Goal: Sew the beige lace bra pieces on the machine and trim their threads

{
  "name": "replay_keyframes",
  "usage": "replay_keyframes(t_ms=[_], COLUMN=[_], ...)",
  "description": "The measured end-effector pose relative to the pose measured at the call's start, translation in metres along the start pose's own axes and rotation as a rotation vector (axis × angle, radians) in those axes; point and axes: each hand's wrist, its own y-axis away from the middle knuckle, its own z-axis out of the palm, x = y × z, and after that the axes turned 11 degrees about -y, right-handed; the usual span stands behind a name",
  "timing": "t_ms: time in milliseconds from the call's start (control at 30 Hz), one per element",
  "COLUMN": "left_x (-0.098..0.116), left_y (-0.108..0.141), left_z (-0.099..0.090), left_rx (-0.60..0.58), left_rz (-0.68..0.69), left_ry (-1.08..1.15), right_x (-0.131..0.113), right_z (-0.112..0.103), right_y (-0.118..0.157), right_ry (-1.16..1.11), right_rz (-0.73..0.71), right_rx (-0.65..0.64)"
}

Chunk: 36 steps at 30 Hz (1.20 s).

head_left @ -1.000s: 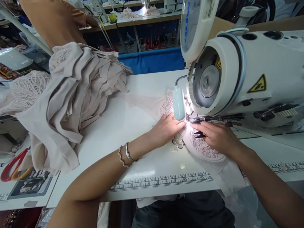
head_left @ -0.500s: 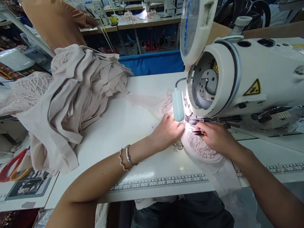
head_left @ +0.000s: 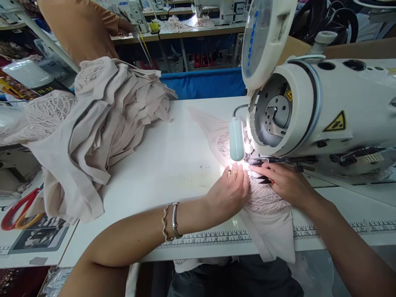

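Note:
A pale pink lace garment piece [head_left: 266, 199] lies under the needle area of the white sewing machine [head_left: 349, 99] and hangs over the table's front edge. My left hand [head_left: 230, 192] has its fingers pressed together on the fabric edge, just in front of the small lamp [head_left: 236, 139]. On the right, my right hand [head_left: 286, 181] is closed round small dark snips [head_left: 264, 180], their blades pointing left, while its index finger rests on the fabric by the needle area. The needle itself is hidden.
A heap of beige pieces [head_left: 120, 111] covers the table's left side. Red-and-orange scissors [head_left: 18, 210] lie at far left. A printed ruler [head_left: 210, 238] runs along the front edge. Another person's arm [head_left: 107, 18] shows behind.
My left hand has moved slightly right and towards me. The fabric's far end has shifted right, and its near end has swung left. The snips' blades show more clearly.

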Motion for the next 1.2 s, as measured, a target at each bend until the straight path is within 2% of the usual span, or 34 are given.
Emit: replay_keyframes(t_ms=[167, 400, 900, 1033, 1200], left_x=[-0.009, -0.028, -0.073, -0.059, -0.032], left_y=[0.001, 0.001, -0.009, -0.01, -0.006], left_z=[0.002, 0.012, 0.018, 0.016, 0.01], left_rx=[-0.005, 0.063, -0.038, 0.05, 0.051], left_rz=[0.042, 0.08, 0.168, 0.098, 0.024], left_ry=[0.033, 0.105, 0.289, 0.285, 0.503], right_x=[-0.001, -0.004, -0.013, -0.012, -0.011], right_z=[0.002, 0.003, 0.005, 0.007, 0.006], right_y=[-0.001, -0.002, -0.004, -0.005, -0.005], right_ry=[0.03, 0.063, 0.066, -0.011, -0.082], right_rz=[-0.073, -0.13, -0.098, -0.072, -0.075], right_rx=[0.01, 0.011, 0.049, 0.034, 0.026])
